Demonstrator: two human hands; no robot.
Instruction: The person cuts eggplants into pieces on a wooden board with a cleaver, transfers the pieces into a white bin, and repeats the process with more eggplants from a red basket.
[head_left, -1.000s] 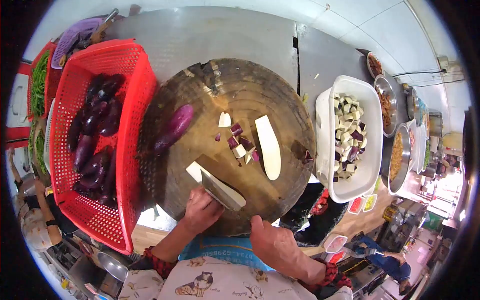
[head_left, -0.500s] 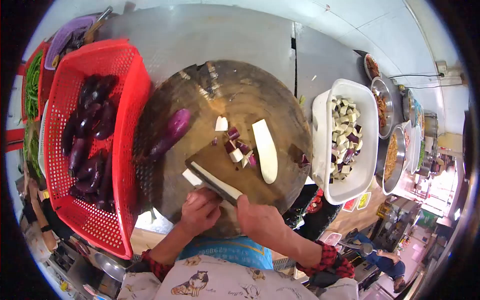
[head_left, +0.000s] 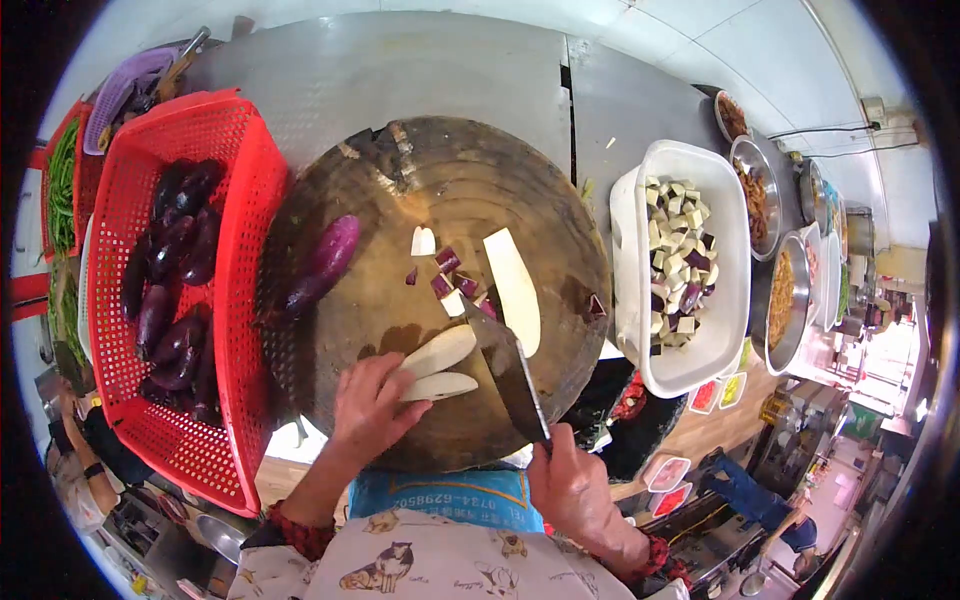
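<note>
My left hand has its fingers and thumb around the left ends of two pale cut eggplant pieces on the round wooden chopping block. In my right hand is the handle of a cleaver; its blade slants over the block, just right of those pieces. Beyond the blade lies a long eggplant half, pale face up. Small purple-skinned eggplant chunks are scattered near the blade's tip. A whole purple eggplant rests at the block's left.
A red perforated basket of whole eggplants stands left of the block. On the right is a white tub of diced eggplant, with metal bowls of food beyond it. A person is in the background at lower right.
The cleaver has moved right, off the eggplant, and its blade now points up and left. Two separated pieces show beside my left hand, which has shifted slightly left. My view has shifted a little.
</note>
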